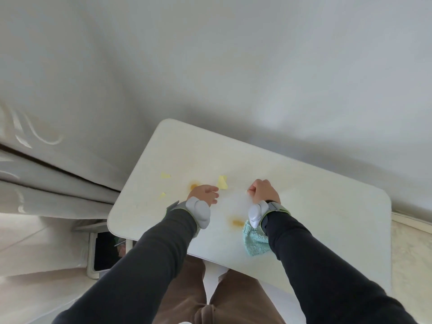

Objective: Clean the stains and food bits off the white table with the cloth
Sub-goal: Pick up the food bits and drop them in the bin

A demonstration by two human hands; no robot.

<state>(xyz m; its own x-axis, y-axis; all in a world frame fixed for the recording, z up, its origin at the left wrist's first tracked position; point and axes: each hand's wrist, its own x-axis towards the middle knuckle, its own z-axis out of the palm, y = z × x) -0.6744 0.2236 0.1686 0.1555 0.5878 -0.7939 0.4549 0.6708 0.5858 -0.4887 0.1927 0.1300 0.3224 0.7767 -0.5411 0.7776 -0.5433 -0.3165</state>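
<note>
The white table (315,206) carries two orange stains, one (194,186) just behind my left hand and one (237,222) beside the cloth. Yellow food bits lie at the left (165,175), lower left (162,195) and centre (222,182). My left hand (205,195) hovers low over the table, fingers loosely extended toward the centre bit and holding nothing. My right hand (264,190) is curled into a fist, and its fingertips seem to pinch a tiny pale food bit (248,191). The teal cloth (254,242) lies near the front edge, partly under my right forearm, and neither hand holds it.
Pale curtains (46,174) hang at the left, and a plain wall rises behind the table. A white-framed dark opening (105,251) sits low beside the table's left corner. My legs in brown trousers (187,295) stand at the front edge.
</note>
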